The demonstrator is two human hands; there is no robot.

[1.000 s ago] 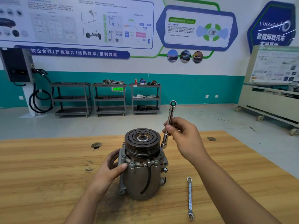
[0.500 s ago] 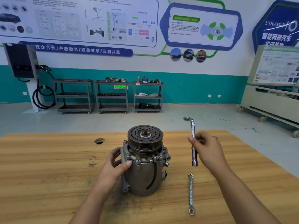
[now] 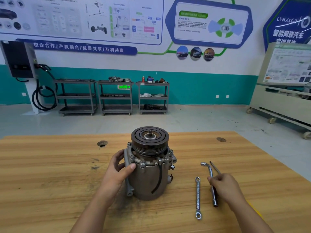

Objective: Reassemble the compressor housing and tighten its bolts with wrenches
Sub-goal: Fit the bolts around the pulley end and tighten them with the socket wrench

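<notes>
The wooden worktop [image 3: 50, 174] carried the compressor [image 3: 148, 179], which stood upright near its middle with the pulley uppermost. The housing appeared assembled, its halves joined. The left hand [image 3: 117, 172] gripped the housing at the flange, thumb in front. The right hand [image 3: 225, 185] held the L-shaped wrench [image 3: 210, 172] low over the worktop, just beside the flat wrench [image 3: 197, 197] lying there. The bolts [image 3: 142, 163] sat in the flange; whether all were fully tightened could not be determined.

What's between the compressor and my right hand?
Head view: a ring spanner on the table, between the compressor and the socket wrench the right hand holds.
</notes>
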